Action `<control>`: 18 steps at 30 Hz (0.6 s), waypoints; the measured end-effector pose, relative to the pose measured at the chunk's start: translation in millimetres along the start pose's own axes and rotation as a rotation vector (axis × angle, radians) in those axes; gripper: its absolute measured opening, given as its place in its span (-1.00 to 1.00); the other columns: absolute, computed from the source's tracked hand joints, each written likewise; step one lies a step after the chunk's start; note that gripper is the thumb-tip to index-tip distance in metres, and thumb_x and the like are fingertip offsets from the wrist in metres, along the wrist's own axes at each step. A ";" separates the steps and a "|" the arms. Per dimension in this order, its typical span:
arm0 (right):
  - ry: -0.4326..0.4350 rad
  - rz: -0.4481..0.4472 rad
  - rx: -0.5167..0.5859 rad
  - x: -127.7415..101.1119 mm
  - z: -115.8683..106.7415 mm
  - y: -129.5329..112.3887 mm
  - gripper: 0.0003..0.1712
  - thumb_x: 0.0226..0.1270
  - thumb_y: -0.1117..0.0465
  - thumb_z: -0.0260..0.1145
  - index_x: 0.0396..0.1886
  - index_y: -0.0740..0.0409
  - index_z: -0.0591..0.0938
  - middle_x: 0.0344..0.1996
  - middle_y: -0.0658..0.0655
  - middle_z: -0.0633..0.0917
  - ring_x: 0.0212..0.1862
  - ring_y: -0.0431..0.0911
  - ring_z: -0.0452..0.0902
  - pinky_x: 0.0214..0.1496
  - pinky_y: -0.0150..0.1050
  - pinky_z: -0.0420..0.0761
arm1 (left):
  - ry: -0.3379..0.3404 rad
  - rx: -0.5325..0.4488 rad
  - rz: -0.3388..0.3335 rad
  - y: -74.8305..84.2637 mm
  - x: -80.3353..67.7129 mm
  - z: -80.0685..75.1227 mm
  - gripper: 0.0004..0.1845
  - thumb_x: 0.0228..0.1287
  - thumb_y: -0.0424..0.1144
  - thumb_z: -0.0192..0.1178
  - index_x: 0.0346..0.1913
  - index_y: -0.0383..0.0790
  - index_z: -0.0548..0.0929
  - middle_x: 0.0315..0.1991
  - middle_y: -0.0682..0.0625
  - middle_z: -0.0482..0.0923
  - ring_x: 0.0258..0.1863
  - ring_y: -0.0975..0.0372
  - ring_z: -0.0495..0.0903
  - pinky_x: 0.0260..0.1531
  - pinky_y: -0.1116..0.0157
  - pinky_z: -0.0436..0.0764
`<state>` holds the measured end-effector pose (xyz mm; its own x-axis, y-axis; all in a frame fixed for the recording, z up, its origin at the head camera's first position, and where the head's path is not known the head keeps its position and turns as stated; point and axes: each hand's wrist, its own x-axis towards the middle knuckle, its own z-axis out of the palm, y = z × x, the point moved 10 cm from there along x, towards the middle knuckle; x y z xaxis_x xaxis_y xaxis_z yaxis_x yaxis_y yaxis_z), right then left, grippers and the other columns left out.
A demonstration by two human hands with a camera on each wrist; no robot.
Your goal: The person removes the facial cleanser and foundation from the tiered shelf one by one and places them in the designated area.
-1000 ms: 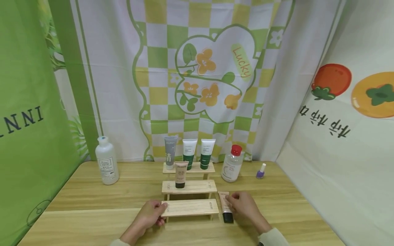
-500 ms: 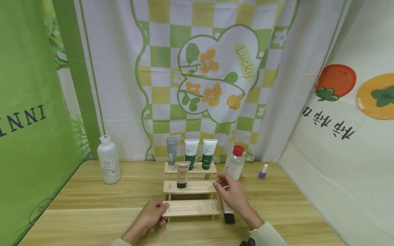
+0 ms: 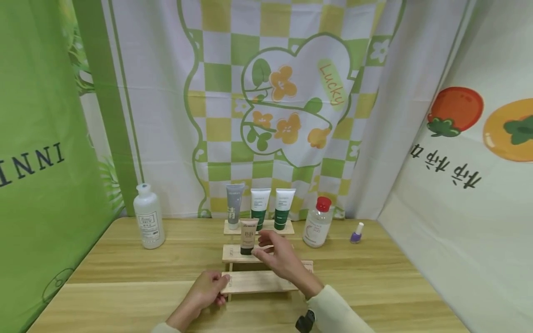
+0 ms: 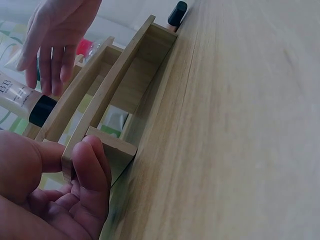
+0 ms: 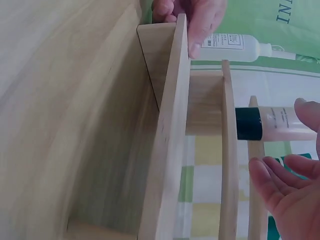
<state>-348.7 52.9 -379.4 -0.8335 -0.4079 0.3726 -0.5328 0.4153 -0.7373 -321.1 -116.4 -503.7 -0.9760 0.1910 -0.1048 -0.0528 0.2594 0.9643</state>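
Observation:
A three-step wooden stand (image 3: 258, 281) sits mid-table. My left hand (image 3: 220, 283) pinches the left end of its lowest step, thumb and fingers (image 4: 92, 165) clamped on the board's edge. A beige BB tube (image 3: 248, 236) with a black cap stands on the middle step. My right hand (image 3: 262, 245) hovers just right of that tube with spread fingers (image 5: 285, 185), holding nothing. In the right wrist view the BB tube (image 5: 275, 123) lies between thumb and fingers, untouched. A second beige tube (image 3: 309, 265) lies on the table by the stand's right side, mostly hidden behind my forearm.
Three upright tubes (image 3: 260, 208) line the top step. A white bottle (image 3: 148, 222) stands at back left, a clear bottle with a red cap (image 3: 316, 223) and a purple nail polish (image 3: 356, 232) at back right. Printed cloth hangs behind and to both sides.
My right hand left the lying tube on the table and moved up and left to the BB tube on the middle step. The left hand stayed on the lowest step.

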 end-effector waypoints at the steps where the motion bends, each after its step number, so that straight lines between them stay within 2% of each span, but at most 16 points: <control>1: 0.001 0.006 0.001 2.0 1.6 0.0 -0.43 0.36 0.15 0.33 0.24 0.37 0.42 0.00 0.31 0.61 0.02 0.15 0.59 -0.01 -0.20 0.67 | 0.001 0.003 0.000 0.2 0.1 0.0 -0.65 0.46 -0.14 0.09 -0.45 -0.32 0.50 -0.59 -0.02 0.54 -0.68 0.30 0.54 -0.62 0.38 0.58; 5: 0.031 0.021 0.008 8.0 4.0 -0.6 -0.44 0.35 0.13 0.35 0.25 0.26 0.43 0.00 0.23 0.64 0.02 0.07 0.61 0.00 -0.28 0.66 | -0.001 0.000 -0.001 -0.3 0.0 0.6 -0.65 0.46 -0.13 0.09 -0.45 -0.33 0.49 -0.59 -0.03 0.54 -0.68 0.30 0.54 -0.62 0.38 0.57; 9: 0.069 0.012 0.018 11.8 5.3 -2.7 -0.48 0.33 0.15 0.36 0.22 0.20 0.46 -0.01 0.18 0.66 0.04 0.02 0.61 0.01 -0.23 0.66 | -0.009 -0.013 0.005 -0.3 0.1 1.9 -0.64 0.46 -0.14 0.09 -0.46 -0.33 0.49 -0.59 -0.02 0.54 -0.68 0.30 0.54 -0.62 0.38 0.58; 13: 0.073 0.000 0.022 12.9 9.7 -6.3 -0.52 0.33 0.17 0.37 0.18 0.24 0.48 -0.05 0.20 0.67 0.01 0.02 0.62 -0.02 -0.22 0.67 | -0.013 -0.014 0.012 0.2 0.3 2.4 -0.64 0.46 -0.14 0.09 -0.47 -0.32 0.49 -0.59 -0.02 0.54 -0.68 0.31 0.53 -0.62 0.39 0.58; 18: 0.094 -0.024 -0.031 14.4 12.5 -8.8 -0.64 0.37 0.23 0.32 0.09 0.24 0.51 -0.07 0.20 0.69 -0.03 0.00 0.65 -0.05 -0.24 0.68 | -0.006 -0.001 0.015 1.1 0.0 0.5 -0.64 0.45 -0.15 0.09 -0.47 -0.33 0.51 -0.60 -0.01 0.54 -0.68 0.31 0.53 -0.62 0.39 0.58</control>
<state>-354.3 33.2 -374.6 -0.8298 -0.3405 0.4422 -0.5557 0.4316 -0.7106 -321.1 -115.7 -502.7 -0.9753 0.2008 -0.0921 -0.0386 0.2553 0.9661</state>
